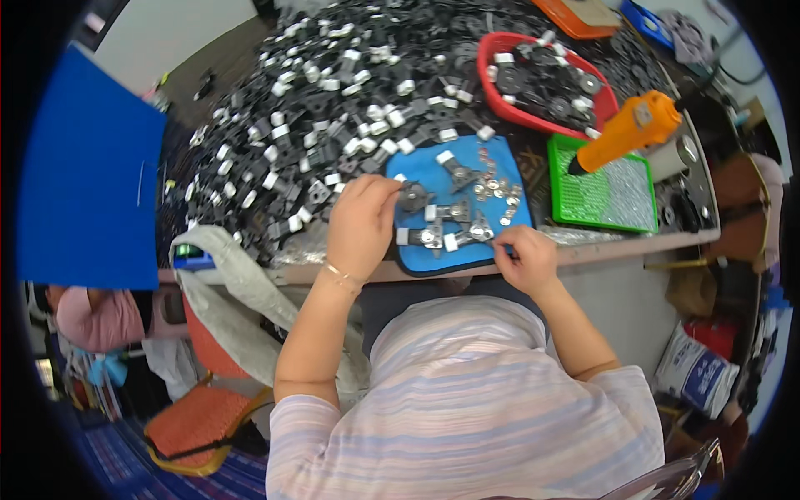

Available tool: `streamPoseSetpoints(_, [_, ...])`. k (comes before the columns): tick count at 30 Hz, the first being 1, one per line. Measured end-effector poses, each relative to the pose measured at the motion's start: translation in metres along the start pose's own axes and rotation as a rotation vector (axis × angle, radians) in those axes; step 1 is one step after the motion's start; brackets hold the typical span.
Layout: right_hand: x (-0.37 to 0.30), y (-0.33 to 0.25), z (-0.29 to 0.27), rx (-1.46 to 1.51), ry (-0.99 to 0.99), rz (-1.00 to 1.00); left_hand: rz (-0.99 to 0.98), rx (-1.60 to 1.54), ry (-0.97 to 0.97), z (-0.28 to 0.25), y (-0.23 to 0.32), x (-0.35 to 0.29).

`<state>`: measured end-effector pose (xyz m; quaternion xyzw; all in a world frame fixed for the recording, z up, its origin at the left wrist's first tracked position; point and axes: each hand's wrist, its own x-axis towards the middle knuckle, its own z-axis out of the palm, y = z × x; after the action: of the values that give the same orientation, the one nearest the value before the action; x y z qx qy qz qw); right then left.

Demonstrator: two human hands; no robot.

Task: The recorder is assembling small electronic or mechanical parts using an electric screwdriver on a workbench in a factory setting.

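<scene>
Glasses lie nearest us, below our right hand. Our left hand reaches over the blue mat, its fingertips bunched at the edge of a dark round part, which lies just right of them; whether they grip it, we cannot tell. Our right hand's fingers curl together just right of a black-and-white part, and we cannot see whether they pinch anything. Small metal discs lie just beyond that hand, the green tray to its upper right.

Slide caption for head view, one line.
Left hand at a dark part on a blue mat, right hand by the mat's edge, heaped black and white parts beyond.
</scene>
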<state>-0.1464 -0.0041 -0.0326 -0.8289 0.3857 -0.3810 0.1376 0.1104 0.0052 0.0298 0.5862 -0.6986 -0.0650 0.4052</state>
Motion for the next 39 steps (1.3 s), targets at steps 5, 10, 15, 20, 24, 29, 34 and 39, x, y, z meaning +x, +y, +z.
streamPoseSetpoints(5, [0.000, 0.002, -0.001, -0.007, 0.066, -0.018, 0.327, 0.181, -0.020, 0.060, 0.014, 0.038])
streamPoseSetpoints(10, [-0.002, 0.003, -0.002, 0.003, 0.057, -0.046, 0.327, 0.200, -0.202, 0.092, 0.016, 0.037])
streamPoseSetpoints(15, [-0.003, 0.008, -0.002, 0.017, 0.065, -0.079, 0.081, -0.037, -0.296, 0.071, 0.005, 0.047])
streamPoseSetpoints(20, [-0.002, 0.009, -0.001, 0.034, 0.068, -0.097, 0.030, 0.063, -0.382, 0.063, 0.001, 0.052])
streamPoseSetpoints(24, [-0.002, 0.008, 0.000, 0.028, 0.071, -0.101, -0.043, -0.019, -0.435, 0.072, -0.019, 0.063])
streamPoseSetpoints(29, [-0.002, 0.007, -0.003, 0.024, 0.063, -0.090, 0.030, 0.179, -0.504, 0.070, -0.010, 0.082])
streamPoseSetpoints(34, [-0.002, 0.006, -0.004, 0.023, 0.062, -0.088, 0.219, 0.361, -0.498, 0.080, -0.020, 0.084])
streamPoseSetpoints(39, [-0.002, 0.007, -0.004, 0.004, 0.075, -0.081, -0.041, -0.181, -0.409, 0.074, -0.016, 0.091])
